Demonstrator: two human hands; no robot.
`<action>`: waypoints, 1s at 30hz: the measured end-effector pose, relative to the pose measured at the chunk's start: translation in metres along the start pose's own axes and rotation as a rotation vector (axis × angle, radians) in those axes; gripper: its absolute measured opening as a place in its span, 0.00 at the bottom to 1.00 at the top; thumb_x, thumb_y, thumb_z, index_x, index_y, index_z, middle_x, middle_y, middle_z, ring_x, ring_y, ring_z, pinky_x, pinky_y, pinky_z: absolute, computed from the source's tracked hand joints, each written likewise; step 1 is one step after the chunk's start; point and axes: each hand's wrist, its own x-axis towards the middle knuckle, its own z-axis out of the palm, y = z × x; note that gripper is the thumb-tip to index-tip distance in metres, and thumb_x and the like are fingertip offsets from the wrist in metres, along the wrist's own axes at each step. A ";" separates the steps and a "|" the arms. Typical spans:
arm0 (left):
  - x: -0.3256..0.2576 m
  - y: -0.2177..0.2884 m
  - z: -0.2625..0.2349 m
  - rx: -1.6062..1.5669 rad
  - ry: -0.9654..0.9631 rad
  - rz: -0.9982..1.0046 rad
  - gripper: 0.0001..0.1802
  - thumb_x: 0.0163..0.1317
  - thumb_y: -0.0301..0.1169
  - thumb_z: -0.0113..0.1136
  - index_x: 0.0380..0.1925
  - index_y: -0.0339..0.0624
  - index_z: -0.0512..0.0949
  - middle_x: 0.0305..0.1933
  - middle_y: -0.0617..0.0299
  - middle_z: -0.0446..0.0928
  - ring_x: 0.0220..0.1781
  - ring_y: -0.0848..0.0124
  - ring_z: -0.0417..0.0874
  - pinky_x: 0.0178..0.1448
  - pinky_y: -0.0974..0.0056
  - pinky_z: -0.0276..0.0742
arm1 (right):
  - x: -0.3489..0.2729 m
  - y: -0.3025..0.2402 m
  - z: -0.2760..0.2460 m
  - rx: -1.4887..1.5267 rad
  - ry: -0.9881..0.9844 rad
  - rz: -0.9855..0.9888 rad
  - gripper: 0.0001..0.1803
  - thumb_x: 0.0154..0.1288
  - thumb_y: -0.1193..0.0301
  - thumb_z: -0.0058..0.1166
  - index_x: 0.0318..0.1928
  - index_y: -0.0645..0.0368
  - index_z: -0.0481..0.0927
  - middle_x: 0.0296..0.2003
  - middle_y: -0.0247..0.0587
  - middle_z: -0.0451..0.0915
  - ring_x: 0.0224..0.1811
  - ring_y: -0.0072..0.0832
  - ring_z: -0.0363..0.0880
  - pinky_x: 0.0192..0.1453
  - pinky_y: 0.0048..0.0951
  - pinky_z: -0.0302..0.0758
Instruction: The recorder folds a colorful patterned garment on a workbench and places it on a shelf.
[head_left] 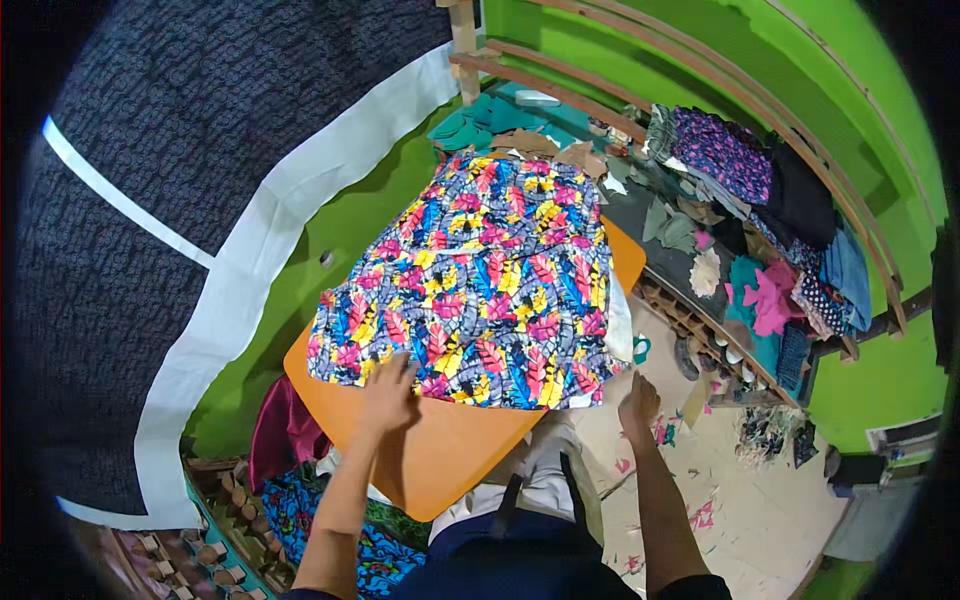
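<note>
A printed cloth with pink, yellow and blue leaf shapes lies spread over an orange board in front of me. White fabric shows along its right side and lower right edge. My left hand rests on the cloth's near edge, its fingers stretched out and slightly apart. Just off the near right corner is my right hand, with its fingers curled closed. Whether any cloth is pinched in that hand is too small to make out.
Behind, a dark table carries fabric scraps and folded clothes. Wooden rails run along the green wall. Dark patterned fabric with a white border hangs at the left. Scraps litter the floor at the right.
</note>
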 end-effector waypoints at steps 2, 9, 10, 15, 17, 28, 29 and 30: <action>0.014 0.033 0.011 -0.146 0.000 0.111 0.31 0.40 0.28 0.54 0.51 0.42 0.67 0.60 0.46 0.61 0.58 0.52 0.67 0.57 0.47 0.61 | 0.018 -0.026 -0.016 0.144 0.033 0.034 0.32 0.51 0.71 0.52 0.58 0.64 0.61 0.51 0.52 0.67 0.52 0.43 0.66 0.54 0.43 0.63; 0.074 0.163 0.063 -0.106 -0.254 0.598 0.39 0.49 0.45 0.55 0.62 0.48 0.57 0.67 0.55 0.53 0.68 0.60 0.54 0.67 0.49 0.49 | 0.069 -0.072 -0.025 0.290 0.242 0.134 0.28 0.52 0.67 0.52 0.56 0.55 0.66 0.47 0.48 0.72 0.47 0.44 0.71 0.52 0.42 0.65; 0.080 0.182 0.076 0.011 -0.165 0.659 0.37 0.50 0.43 0.54 0.61 0.46 0.57 0.67 0.57 0.53 0.68 0.62 0.54 0.67 0.50 0.50 | 0.078 -0.051 -0.014 0.183 0.223 0.140 0.20 0.52 0.68 0.54 0.47 0.58 0.72 0.35 0.52 0.76 0.36 0.45 0.75 0.41 0.39 0.71; 0.087 0.197 0.108 0.266 -0.095 0.555 0.30 0.56 0.30 0.42 0.61 0.41 0.57 0.67 0.59 0.54 0.66 0.66 0.58 0.65 0.53 0.55 | 0.104 -0.026 -0.027 1.070 0.087 0.468 0.18 0.60 0.63 0.48 0.46 0.61 0.74 0.36 0.45 0.78 0.39 0.37 0.77 0.46 0.38 0.71; 0.091 0.197 0.096 0.177 -0.079 0.584 0.30 0.55 0.30 0.43 0.61 0.41 0.57 0.66 0.59 0.56 0.65 0.66 0.59 0.65 0.54 0.56 | 0.107 -0.008 -0.028 1.769 -0.048 0.549 0.23 0.66 0.55 0.43 0.47 0.63 0.74 0.41 0.41 0.78 0.44 0.30 0.76 0.49 0.37 0.72; 0.077 0.198 0.098 0.133 -0.228 0.697 0.29 0.57 0.33 0.42 0.62 0.41 0.56 0.67 0.62 0.55 0.69 0.70 0.54 0.69 0.56 0.48 | 0.134 -0.003 -0.009 0.998 0.085 0.610 0.34 0.63 0.46 0.37 0.58 0.61 0.63 0.42 0.46 0.78 0.47 0.36 0.75 0.47 0.35 0.70; 0.073 0.193 0.097 0.145 -0.234 0.667 0.29 0.57 0.33 0.42 0.62 0.41 0.56 0.67 0.62 0.55 0.69 0.70 0.54 0.69 0.56 0.48 | 0.129 -0.027 -0.038 1.008 0.060 0.589 0.34 0.63 0.46 0.37 0.58 0.61 0.63 0.42 0.46 0.78 0.47 0.36 0.75 0.47 0.35 0.70; 0.070 0.189 0.095 0.167 -0.251 0.645 0.29 0.58 0.33 0.41 0.62 0.41 0.56 0.67 0.62 0.55 0.69 0.70 0.54 0.69 0.56 0.48 | 0.124 -0.051 -0.074 0.991 -0.089 0.519 0.33 0.62 0.49 0.42 0.58 0.63 0.63 0.39 0.46 0.79 0.45 0.38 0.76 0.48 0.34 0.69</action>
